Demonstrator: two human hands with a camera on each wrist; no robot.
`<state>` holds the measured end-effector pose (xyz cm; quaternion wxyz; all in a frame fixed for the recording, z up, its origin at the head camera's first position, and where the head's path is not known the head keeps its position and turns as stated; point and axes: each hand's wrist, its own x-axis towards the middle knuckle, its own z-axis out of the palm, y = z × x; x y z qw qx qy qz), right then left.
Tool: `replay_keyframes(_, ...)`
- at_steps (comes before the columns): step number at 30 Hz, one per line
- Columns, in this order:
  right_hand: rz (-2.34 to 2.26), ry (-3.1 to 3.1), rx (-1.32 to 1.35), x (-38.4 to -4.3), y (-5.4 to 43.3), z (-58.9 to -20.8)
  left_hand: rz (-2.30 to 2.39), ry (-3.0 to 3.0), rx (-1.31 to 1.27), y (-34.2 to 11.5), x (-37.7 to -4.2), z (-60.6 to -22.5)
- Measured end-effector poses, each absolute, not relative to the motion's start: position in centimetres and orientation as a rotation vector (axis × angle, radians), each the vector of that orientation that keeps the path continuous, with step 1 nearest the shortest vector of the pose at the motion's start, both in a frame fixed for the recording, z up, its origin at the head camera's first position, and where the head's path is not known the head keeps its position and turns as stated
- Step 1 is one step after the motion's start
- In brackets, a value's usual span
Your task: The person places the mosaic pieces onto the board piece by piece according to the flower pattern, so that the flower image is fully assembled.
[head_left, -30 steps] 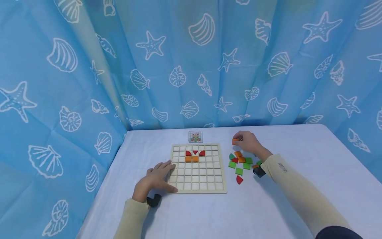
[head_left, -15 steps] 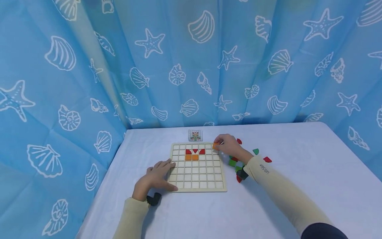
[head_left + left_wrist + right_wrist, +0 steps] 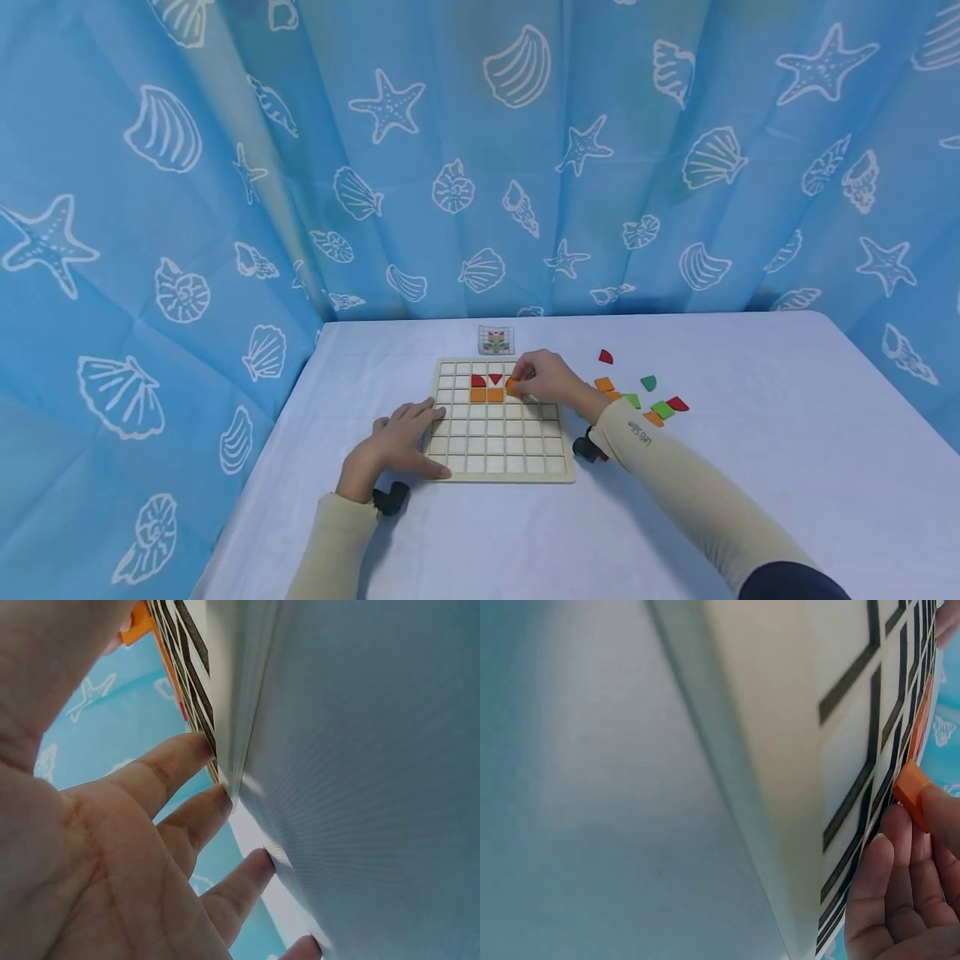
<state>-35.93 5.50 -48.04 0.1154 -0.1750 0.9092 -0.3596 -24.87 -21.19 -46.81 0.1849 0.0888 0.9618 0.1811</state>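
Observation:
My right hand (image 3: 546, 377) pinches an orange square tile (image 3: 912, 793) between thumb and fingers, just over the grid board (image 3: 495, 478). In the head view that tile is beside two orange tiles (image 3: 486, 395) lying in the board's cells. A red quarter-round tile (image 3: 478, 381) and a small red triangle (image 3: 495, 379) lie in the row above them; the red tile at the right is mostly hidden by my fingers. My left hand (image 3: 397, 442) rests at the board's left edge, fingers spread and fairly straight. In the left wrist view its fingertips (image 3: 217, 796) touch the board's rim.
Loose red, green and orange tiles (image 3: 663, 409) lie right of the board, some hidden behind my right forearm. A small card (image 3: 496, 340) with a coloured grid pattern lies beyond the board. A blue curtain (image 3: 465, 167) hangs behind the white table (image 3: 480, 542).
My right hand has carried the orange tile from beyond the loose tiles leftward and down over the board. My left hand has stayed at the board's edge.

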Motion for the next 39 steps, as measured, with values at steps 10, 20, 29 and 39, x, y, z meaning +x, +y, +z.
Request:
replay_keyframes(10, -0.894, 2.728, -0.583, -35.42, 5.24, -48.31, 0.483, 2.718, 0.260, -21.14, -24.99, -46.91)
replay_keyframes(20, -0.935, 2.669, -0.565, -35.37, 5.57, -48.40, 0.489, 2.720, 0.255, -21.12, -24.78, -46.70)
replay_keyframes(29, -0.971, 2.666, -0.569, -35.53, 5.60, -48.20, 0.487, 2.728, 0.254, -21.07, -25.16, -46.51)
replay_keyframes(39, -0.979, 2.661, -0.573, -35.21, 5.72, -48.84, 0.481, 2.734, 0.271, -21.18, -24.77, -47.27)
